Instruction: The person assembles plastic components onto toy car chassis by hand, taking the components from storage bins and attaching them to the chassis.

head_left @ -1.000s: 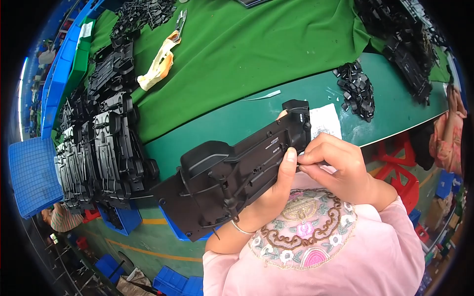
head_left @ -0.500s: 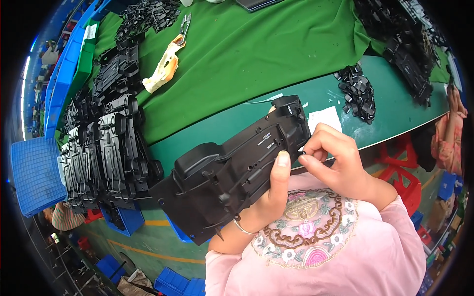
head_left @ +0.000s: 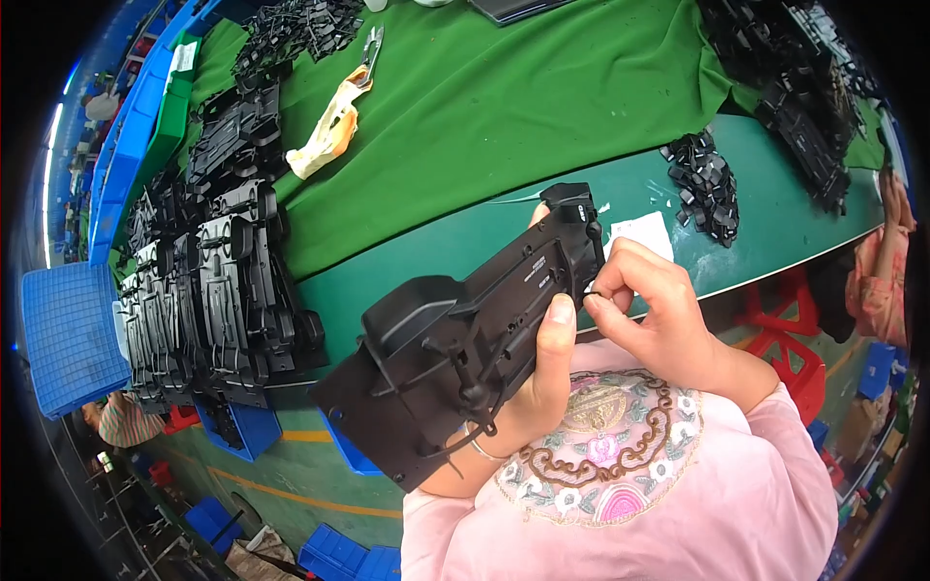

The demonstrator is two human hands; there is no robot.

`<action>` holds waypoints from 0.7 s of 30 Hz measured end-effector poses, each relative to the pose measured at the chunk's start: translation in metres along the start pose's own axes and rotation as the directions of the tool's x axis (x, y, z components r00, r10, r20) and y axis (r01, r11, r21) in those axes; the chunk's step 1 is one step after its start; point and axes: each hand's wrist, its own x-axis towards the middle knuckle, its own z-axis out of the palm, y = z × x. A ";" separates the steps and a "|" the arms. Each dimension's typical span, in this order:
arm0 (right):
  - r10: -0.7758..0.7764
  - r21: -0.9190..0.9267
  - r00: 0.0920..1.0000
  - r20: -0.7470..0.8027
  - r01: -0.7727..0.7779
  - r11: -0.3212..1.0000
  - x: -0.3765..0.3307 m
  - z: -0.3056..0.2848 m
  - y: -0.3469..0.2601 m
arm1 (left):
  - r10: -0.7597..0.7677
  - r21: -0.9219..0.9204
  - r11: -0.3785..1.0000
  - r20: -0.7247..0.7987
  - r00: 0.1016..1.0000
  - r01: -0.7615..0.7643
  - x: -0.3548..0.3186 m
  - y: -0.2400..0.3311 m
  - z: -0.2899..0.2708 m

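Black plastic car chassis (head_left: 484, 329) is gripped underneath by the left hand (head_left: 528, 387), thumb clamped over its edge. Right hand (head_left: 649, 310) pinches closed at the chassis side, apparently seating a small fitting; steady alignment needed next.

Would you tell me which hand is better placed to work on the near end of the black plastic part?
The right hand: its fingertips already pinch at the end of the black plastic part. The left hand is wrapped under it, supporting it.

Black plastic chassis (head_left: 475, 334) tilted steeper, far end raised; right hand (head_left: 649, 315) shifted slightly toward its edge
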 end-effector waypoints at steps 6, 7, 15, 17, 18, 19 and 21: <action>0.121 0.057 0.990 0.069 -0.125 0.991 0.003 -0.014 0.007 | -0.269 -0.272 0.923 0.052 0.962 0.272 -0.006 -0.006 -0.004; 0.170 0.081 0.985 0.007 -0.170 0.982 0.005 -0.019 0.011 | -0.313 -0.324 0.891 0.070 0.947 0.319 -0.006 -0.007 -0.003; 0.298 0.639 0.825 0.479 -0.561 0.527 0.037 -0.013 0.017 | -0.344 -0.552 0.755 0.127 0.930 0.355 -0.003 -0.003 -0.013; 0.219 0.662 0.829 0.515 -0.546 0.513 0.050 -0.010 0.017 | -0.146 -0.434 0.880 0.141 0.979 0.194 -0.002 -0.006 -0.024; 0.174 0.668 0.829 0.532 -0.537 0.515 0.060 -0.004 0.017 | -0.149 -0.350 0.925 0.034 0.988 0.151 -0.011 -0.016 -0.028; 0.161 0.665 0.841 0.517 -0.513 0.543 0.074 -0.004 0.014 | -0.137 -0.271 0.956 -0.060 0.989 0.116 -0.015 -0.018 -0.029; 0.139 0.679 0.888 0.439 -0.429 0.596 0.107 0.008 0.002 | -0.132 -0.338 0.941 -0.292 0.947 0.027 -0.018 -0.014 -0.035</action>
